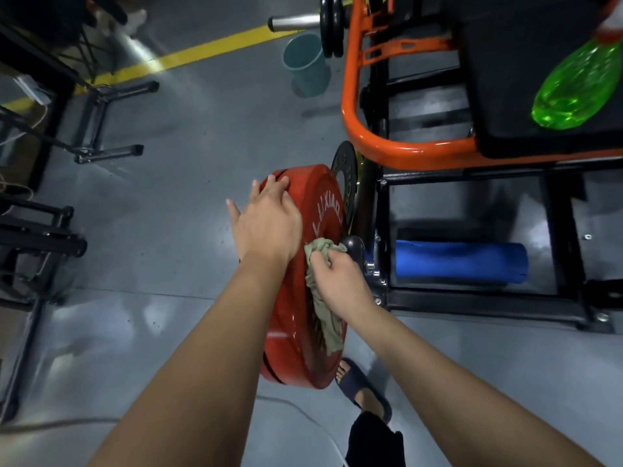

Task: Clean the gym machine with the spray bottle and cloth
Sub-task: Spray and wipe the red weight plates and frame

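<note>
A grey gym floor (168,230) with a yellow line (188,53) fills the scene, with black racks (40,237) along the left edge and a teal bin (306,67) at the far middle. Near the centre, the left hand (266,224) lies spread over the far rim of a red plate (296,352) that stands on edge, fingers wide and nearly straight, seemingly to steady it. Just right of it, the right hand (340,281) grips a bunched greenish cloth (323,247) and presses it against the plate's face near the hub, with the loose end hanging down over the red surface. A sandalled foot (364,389) stands beside the plate's near edge. Further right is the machine, with an orange frame (350,96), a blue roller (458,261) low down and a black pad (505,62) at the far right. The green bottle (576,85) lies on that pad, well apart from both hands. With the bottle laid aside and the cloth on the plate, I judge that spraying here is done and wiping is under way. The plate shows dark specks by the cloth, so it is not finished. Whether the frame, roller and pad have been cleaned cannot be told.
</note>
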A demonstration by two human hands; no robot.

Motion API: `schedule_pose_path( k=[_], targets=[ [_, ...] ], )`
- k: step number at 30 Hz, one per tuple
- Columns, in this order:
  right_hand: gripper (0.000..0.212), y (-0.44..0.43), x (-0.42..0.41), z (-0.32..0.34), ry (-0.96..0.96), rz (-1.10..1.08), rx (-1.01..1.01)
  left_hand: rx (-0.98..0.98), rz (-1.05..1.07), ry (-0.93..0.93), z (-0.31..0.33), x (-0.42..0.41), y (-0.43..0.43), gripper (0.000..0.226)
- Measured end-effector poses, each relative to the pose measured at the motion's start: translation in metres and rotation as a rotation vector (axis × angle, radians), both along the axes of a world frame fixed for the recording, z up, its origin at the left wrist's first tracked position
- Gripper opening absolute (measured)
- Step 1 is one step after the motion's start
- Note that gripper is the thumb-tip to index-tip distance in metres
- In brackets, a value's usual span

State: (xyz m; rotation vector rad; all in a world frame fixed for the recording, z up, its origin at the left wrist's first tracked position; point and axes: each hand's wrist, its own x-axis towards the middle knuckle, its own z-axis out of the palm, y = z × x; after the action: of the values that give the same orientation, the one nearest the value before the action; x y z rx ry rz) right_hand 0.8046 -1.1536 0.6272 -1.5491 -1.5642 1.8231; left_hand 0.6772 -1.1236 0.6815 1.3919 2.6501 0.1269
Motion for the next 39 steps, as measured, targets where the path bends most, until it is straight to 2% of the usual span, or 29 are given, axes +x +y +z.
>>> schedule_pose_path(
  k=[4,7,12,15,17,20,24,25,27,30,33,36,39],
  targets=[
    [0.041,-0.001,-0.002,-0.006,0.027,-0.083,0.009,-0.130,0.059,-0.014,0.000,-0.011,0.056,0.045],
    [0.042,-0.001,-0.003,-0.004,0.011,-0.082,0.010,0.027,0.033,0.032,0.006,-0.007,0.070,0.038],
    [0.039,0.001,-0.005,0.000,-0.084,-0.057,0.011,0.169,-0.145,-0.156,0.012,0.001,0.000,0.046],
    [0.041,0.002,-0.008,0.001,-0.072,-0.062,0.016,0.108,-0.258,-0.067,0.004,0.015,-0.048,0.056],
    [0.039,-0.002,-0.008,0.001,-0.045,-0.068,0.048,0.147,-0.314,0.023,-0.004,0.021,-0.063,0.057],
    [0.032,-0.036,0.008,-0.009,-0.016,0.036,0.125,0.207,-0.299,0.026,-0.008,0.019,-0.062,0.054],
    [0.036,-0.100,0.041,-0.012,-0.027,0.303,0.004,0.221,-0.290,-0.010,-0.006,0.020,-0.061,0.053],
    [0.036,-0.097,0.039,-0.006,0.030,0.251,0.026,0.219,-0.297,-0.004,-0.006,0.020,-0.060,0.054],
    [0.033,-0.062,0.017,0.008,0.158,0.015,0.088,0.216,-0.302,0.003,-0.006,0.019,-0.058,0.058],
    [0.034,0.014,-0.013,0.034,0.138,-0.190,0.142,0.242,-0.287,-0.072,-0.003,0.018,-0.057,0.062],
    [0.036,0.032,-0.020,0.026,0.157,-0.211,0.145,0.280,-0.289,-0.121,-0.002,0.018,-0.056,0.064],
    [0.028,-0.025,-0.007,0.006,0.168,-0.187,0.121,0.304,-0.272,-0.134,-0.001,0.018,-0.057,0.065],
    [0.035,-0.090,0.019,-0.016,0.080,-0.027,0.007,0.302,-0.264,-0.141,0.000,0.019,-0.057,0.066]
  ],
)
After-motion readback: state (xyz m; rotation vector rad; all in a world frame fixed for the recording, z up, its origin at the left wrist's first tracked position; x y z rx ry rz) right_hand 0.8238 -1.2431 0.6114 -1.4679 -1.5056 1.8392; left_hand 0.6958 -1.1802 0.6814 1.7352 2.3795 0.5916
